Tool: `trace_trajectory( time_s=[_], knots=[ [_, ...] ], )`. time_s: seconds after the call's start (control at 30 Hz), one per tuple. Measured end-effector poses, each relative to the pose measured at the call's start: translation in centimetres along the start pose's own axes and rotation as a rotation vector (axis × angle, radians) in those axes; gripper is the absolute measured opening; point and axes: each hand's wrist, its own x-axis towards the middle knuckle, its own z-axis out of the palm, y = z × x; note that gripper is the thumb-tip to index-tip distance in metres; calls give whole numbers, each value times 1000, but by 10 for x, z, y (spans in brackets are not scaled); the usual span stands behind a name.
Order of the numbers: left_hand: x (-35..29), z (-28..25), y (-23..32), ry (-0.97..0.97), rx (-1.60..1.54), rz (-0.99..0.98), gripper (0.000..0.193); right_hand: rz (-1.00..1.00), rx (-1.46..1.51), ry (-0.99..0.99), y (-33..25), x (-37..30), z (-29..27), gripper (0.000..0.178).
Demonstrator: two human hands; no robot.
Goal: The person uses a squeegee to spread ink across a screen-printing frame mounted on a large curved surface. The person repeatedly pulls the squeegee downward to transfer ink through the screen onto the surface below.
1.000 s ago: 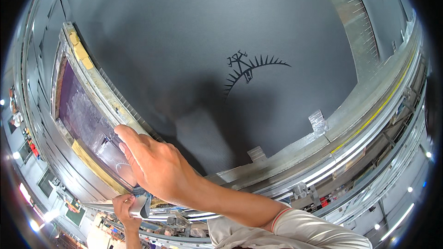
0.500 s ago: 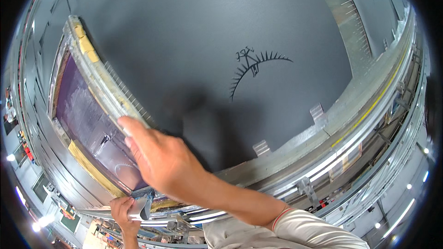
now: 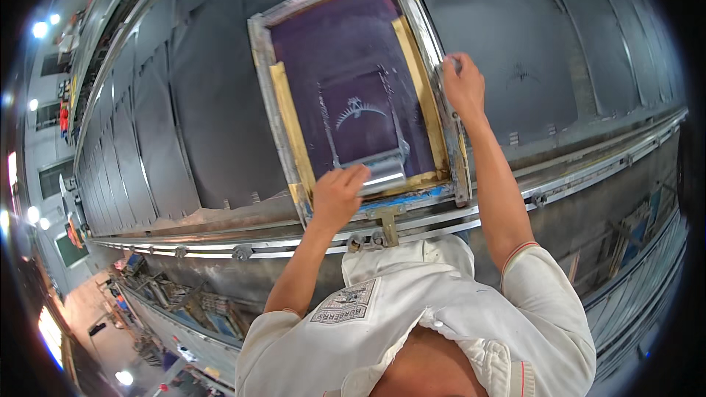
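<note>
A screen-printing frame (image 3: 429, 44) with a purple mesh (image 3: 309, 37) lies over the dark sheets, directly ahead of me. Pale in the mesh shows an arched, spiked motif (image 3: 358, 111). My left hand (image 3: 340, 195) is closed around one end of a silver squeegee (image 3: 384, 172), which rests across the near part of the mesh. At the frame's right side my right hand (image 3: 465, 87) grips the edge, its fingertips partly hidden. Yellow tape (image 3: 291, 125) lines the inner sides of the frame.
Dark sheets (image 3: 209, 110) overlap along the long table to both sides. One sheet on the right bears a small dark printed motif (image 3: 521, 76). A metal rail (image 3: 588, 162) with clamps runs along the near edge. A metal bracket (image 3: 387, 226) sits at the frame's near end.
My view has swung left, bringing the screen frame from the left side to the middle. The squeegee now lies across the mesh. My right hand is still on the frame's right side.
</note>
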Motion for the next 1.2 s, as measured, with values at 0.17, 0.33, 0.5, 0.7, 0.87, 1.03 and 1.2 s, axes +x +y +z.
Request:
trace_trajectory(
  time_s=[0.17,0.33,0.5,0.7,0.87,1.03,1.2],
  knots=[
    [25,-30,-41,-5,-116,48,32,-121,24,42,-3,-20,16,29],
    [92,-65,-72,96,-40,-31,27,-62,40,-7,-8,-36,11,27],
    [92,-55,-75,162,-16,-42,30,-79,99,-32,-17,-29,6,25],
    [-44,21,-3,332,105,1,46,-34,-11,-35,-44,-37,-6,28],
    [-70,10,-14,422,-17,-5,47,-196,-46,80,-49,-46,8,31],
    [-34,-29,45,300,166,-178,43,-159,145,-96,-38,-18,-20,27],
    [-82,-44,-30,185,226,-198,37,-158,257,-23,-44,-88,58,25]
  ],
)
